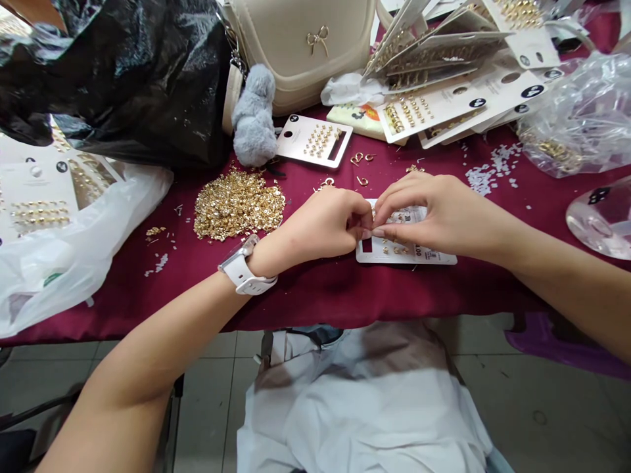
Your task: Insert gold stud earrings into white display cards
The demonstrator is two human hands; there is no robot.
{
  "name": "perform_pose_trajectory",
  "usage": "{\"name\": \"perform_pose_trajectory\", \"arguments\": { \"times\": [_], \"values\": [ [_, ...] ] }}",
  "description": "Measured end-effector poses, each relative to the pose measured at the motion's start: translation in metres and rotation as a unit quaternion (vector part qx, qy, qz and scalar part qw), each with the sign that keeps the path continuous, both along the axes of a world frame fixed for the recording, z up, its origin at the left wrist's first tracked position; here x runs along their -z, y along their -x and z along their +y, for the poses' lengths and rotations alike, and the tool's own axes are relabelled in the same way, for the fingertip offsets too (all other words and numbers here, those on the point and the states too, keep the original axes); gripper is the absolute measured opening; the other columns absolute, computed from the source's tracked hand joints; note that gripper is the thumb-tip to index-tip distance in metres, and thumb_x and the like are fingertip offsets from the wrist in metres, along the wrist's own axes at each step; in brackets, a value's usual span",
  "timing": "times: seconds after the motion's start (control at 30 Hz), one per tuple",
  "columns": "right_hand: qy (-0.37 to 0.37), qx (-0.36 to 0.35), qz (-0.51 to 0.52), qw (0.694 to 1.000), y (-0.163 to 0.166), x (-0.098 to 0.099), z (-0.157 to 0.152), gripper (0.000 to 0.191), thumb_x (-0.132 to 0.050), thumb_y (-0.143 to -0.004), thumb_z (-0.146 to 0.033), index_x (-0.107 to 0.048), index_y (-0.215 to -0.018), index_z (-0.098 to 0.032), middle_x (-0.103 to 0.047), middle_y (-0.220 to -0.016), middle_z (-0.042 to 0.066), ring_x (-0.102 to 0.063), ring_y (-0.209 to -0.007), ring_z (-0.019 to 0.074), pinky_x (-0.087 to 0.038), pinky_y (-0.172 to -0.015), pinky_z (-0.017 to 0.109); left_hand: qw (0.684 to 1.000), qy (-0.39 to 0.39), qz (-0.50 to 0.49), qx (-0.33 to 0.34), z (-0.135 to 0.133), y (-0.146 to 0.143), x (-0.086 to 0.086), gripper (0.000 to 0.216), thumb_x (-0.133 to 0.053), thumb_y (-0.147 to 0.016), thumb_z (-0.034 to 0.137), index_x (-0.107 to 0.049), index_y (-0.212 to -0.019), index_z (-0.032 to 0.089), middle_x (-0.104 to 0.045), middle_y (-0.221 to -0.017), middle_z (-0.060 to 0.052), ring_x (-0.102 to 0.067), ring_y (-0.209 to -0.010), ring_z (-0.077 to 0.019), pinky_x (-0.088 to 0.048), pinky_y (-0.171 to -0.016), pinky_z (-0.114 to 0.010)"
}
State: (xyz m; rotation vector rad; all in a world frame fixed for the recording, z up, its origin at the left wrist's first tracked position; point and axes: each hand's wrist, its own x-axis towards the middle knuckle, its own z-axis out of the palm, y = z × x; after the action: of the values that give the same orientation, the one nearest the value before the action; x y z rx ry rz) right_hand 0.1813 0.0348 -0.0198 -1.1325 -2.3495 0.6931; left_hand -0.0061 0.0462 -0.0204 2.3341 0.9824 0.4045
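On the dark red cloth in front of me lies a white earring card (434,257) with rows of small gold pieces on it. My left hand (330,223), a white watch (249,266) on its wrist, is pinched closed over the card's left part. From the other side my right hand (428,210) meets it, thumb and fingers pressed together. The fingertips of both hands touch or nearly touch; what they hold is too small and covered to make out. Left of my left hand is a heap of small gold earring backs (236,205).
Another earring card (314,141) lies behind, near a grey plush charm (255,118) and a cream handbag (300,46). Stacked earring cards (434,108) and a clear plastic bag (586,112) occupy the back right. A black plastic bag (128,79) and white bag (89,243) are left.
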Motion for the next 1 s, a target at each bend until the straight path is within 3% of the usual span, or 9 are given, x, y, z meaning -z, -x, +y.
{"name": "perform_pose_trajectory", "arguments": {
  "times": [0.67,0.9,1.0],
  "values": [
    [-0.036,-0.003,0.011,0.999,-0.003,0.01,0.002,0.01,-0.064,-0.073,-0.03,-0.07,-0.066,-0.026,-0.072,-0.08,0.0,-0.063,-0.079,0.0205,-0.047,-0.079,0.036,1.0,0.005,0.009,-0.01,0.0,0.0,0.002,0.013,-0.059,-0.068,0.005,-0.069,-0.071,0.013,-0.069,-0.067,0.0,-0.059,-0.063,-0.0108,-0.038,-0.058,-0.021],
    [0.008,-0.013,-0.032,0.999,-0.004,-0.004,0.002,0.015,-0.059,-0.076,-0.028,-0.071,-0.069,-0.024,-0.073,-0.081,0.0,-0.065,-0.08,0.0195,-0.049,-0.078,0.035,1.0,-0.004,0.009,0.014,0.0,0.001,0.001,0.018,-0.057,-0.069,0.002,-0.07,-0.072,0.014,-0.07,-0.07,0.0,-0.059,-0.065,-0.0108,-0.039,-0.06,-0.021],
    [-0.013,-0.034,-0.048,0.998,-0.006,-0.006,0.004,0.018,-0.055,-0.078,-0.029,-0.072,-0.074,-0.022,-0.073,-0.081,0.001,-0.065,-0.079,0.019,-0.049,-0.076,0.034,0.999,-0.025,0.018,0.016,0.0,0.001,0.002,0.02,-0.055,-0.068,0.001,-0.07,-0.072,0.014,-0.069,-0.07,0.0,-0.057,-0.064,-0.0106,-0.038,-0.06,-0.021]
  ]
}}
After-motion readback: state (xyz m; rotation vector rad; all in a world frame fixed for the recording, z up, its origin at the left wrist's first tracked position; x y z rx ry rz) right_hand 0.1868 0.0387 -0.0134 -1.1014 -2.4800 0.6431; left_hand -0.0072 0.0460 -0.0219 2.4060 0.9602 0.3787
